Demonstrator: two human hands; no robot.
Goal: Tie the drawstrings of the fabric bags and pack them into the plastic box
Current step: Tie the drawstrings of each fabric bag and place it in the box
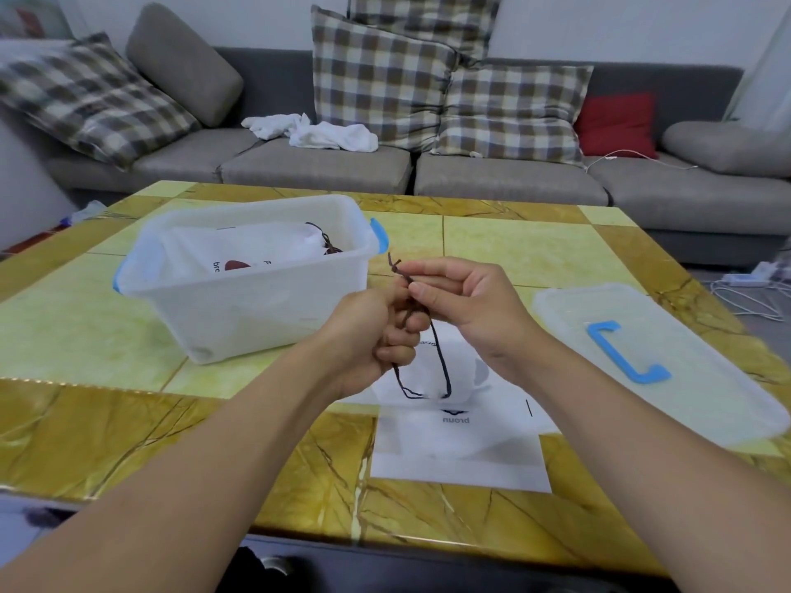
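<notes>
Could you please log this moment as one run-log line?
step: tying drawstring | left hand: grips cord | right hand: pinches cord | fabric bag: on table | plastic box: one bag packed | lid: off

1. I see a frosted, translucent plastic box (pixel 257 293) left of centre, smooth, with glossy blue plastic latches.
2. Its lid (pixel 650 361), at right, is the same cloudy plastic with a blue handle.
3. The fabric bag (pixel 458 438) at lower centre looks matt white cloth; its drawstring (pixel 441 357) is dark twisted cord.
4. The table (pixel 513 250) is glossy, veined stone-like tile.
5. The sofa (pixel 492 177) at top is matt grey woven cloth.
</notes>
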